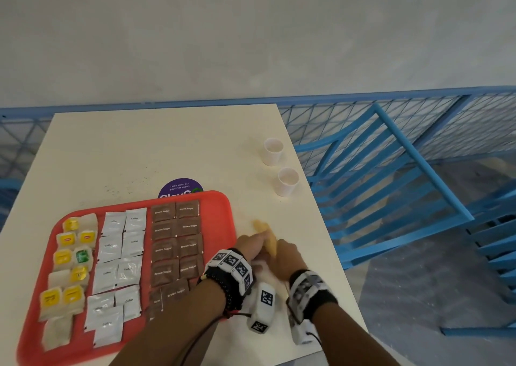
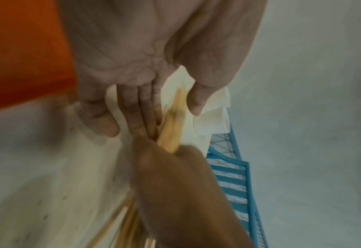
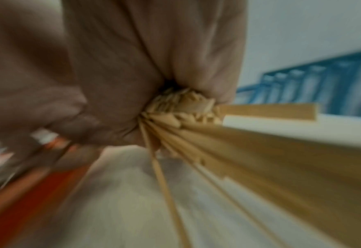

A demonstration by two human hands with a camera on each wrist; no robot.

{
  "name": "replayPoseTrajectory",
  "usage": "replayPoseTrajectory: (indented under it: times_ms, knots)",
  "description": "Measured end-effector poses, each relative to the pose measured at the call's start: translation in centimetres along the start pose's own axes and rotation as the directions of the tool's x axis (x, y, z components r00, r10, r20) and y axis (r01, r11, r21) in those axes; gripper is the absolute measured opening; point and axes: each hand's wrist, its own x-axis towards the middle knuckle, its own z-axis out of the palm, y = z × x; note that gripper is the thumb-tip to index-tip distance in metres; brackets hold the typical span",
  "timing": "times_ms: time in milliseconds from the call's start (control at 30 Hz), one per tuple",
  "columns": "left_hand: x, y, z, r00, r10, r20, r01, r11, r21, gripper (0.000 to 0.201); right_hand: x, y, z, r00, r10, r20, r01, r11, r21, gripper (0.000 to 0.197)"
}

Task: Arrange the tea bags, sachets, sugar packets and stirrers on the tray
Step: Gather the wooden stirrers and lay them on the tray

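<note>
At 3 o'clock off the red tray (image 1: 223,226), on the cream table (image 1: 139,147), both hands meet over a bundle of wooden stirrers (image 1: 270,244).

Right hand (image 1: 287,256): fist wrapped tight round the bundle; right wrist view shows stick ends packed at the palm and the rest fanning out toward the lens, blurred.

Left hand (image 1: 248,249): left wrist view shows thumb and fingers loosely curved about the far end of the stirrers, apparently touching them; firm grip or not, cannot tell through the blur.

Tray contents:
- tea bags (image 1: 69,256), yellow tags plus one green, in the 9 o'clock column
- white coffee sachets (image 1: 120,259), middle column
- Brown Sugar packets (image 1: 176,242), 3 o'clock column, partly under the left forearm

Two white paper cups (image 1: 287,182) stand upright at 1 o'clock from the tray, near the table edge. Purple round sticker (image 1: 180,187) pokes out at the tray's 12 o'clock rim. Blue chair (image 1: 391,186) beyond the table at 3 o'clock.
</note>
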Motion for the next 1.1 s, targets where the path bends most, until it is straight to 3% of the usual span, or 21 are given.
replayPoseTrajectory:
  times_ms: [133,267,333,400,533,667,800,833,900,967,1033,1100]
  knots:
    - [-1.2,1.5,-1.5,0.995,0.085,0.053,-0.081,0.994,-0.074,0.039,-0.8,1.7,-4.5,0.992,-0.003,0.123,-0.044,0.924,0.381,0.011]
    - [-2.0,3.0,-2.7,0.958,0.285,-0.042,-0.286,0.958,-0.018,0.033,-1.9,1.2,-6.0,0.98,-0.055,0.192,-0.051,0.859,0.509,0.008]
    - [-2.2,3.6,-3.2,0.889,0.425,-0.168,-0.42,0.905,0.069,0.039,-2.1,1.0,-5.5,0.981,-0.158,0.112,0.093,0.891,0.444,0.008]
    - [-3.1,4.5,-3.5,0.808,0.527,-0.265,-0.504,0.85,0.152,0.046,-2.5,0.7,-4.8,0.959,-0.282,0.035,0.265,0.93,0.253,0.008]
    - [-6.2,5.1,-3.3,0.73,0.644,-0.229,-0.589,0.763,0.267,0.05,-3.4,-1.1,-3.4,0.905,-0.408,-0.118,0.418,0.906,0.072,0.017]
    - [-8.0,4.9,-2.8,0.651,0.749,-0.123,-0.673,0.645,0.362,0.052,-3.6,-2.7,-2.4,0.856,-0.444,-0.266,0.495,0.853,0.169,0.023]
    - [-8.8,5.5,-2.1,0.554,0.833,0.006,-0.69,0.454,0.563,0.053,-3.6,-3.7,-2.4,0.878,-0.346,-0.332,0.451,0.831,0.327,0.01]
    - [-9.3,5.8,-1.9,0.542,0.84,0.027,-0.701,0.435,0.565,0.049,-3.6,-3.9,-2.7,0.882,-0.329,-0.337,0.442,0.825,0.351,0.011]
    - [-10.4,6.7,-2.3,0.528,0.848,-0.037,-0.775,0.499,0.388,0.036,-3.8,-4.0,-3.8,0.862,-0.305,-0.405,0.462,0.802,0.378,0.006]
    - [-11.0,7.1,-3.3,0.585,0.79,-0.182,-0.792,0.605,0.079,0.038,-4.7,-4.2,-5.8,0.8,-0.226,-0.555,0.51,0.744,0.432,0.007]
    - [-10.6,6.2,-4.2,0.749,0.629,-0.21,-0.659,0.74,-0.135,0.051,-6.3,-4.9,-8.2,0.747,-0.1,-0.658,0.577,0.589,0.565,0.015]
    - [-9.7,4.2,-4.6,0.923,0.377,-0.076,-0.383,0.882,-0.276,0.068,-8.2,-6.2,-10.4,0.736,-0.017,-0.677,0.646,0.315,0.695,0.021]
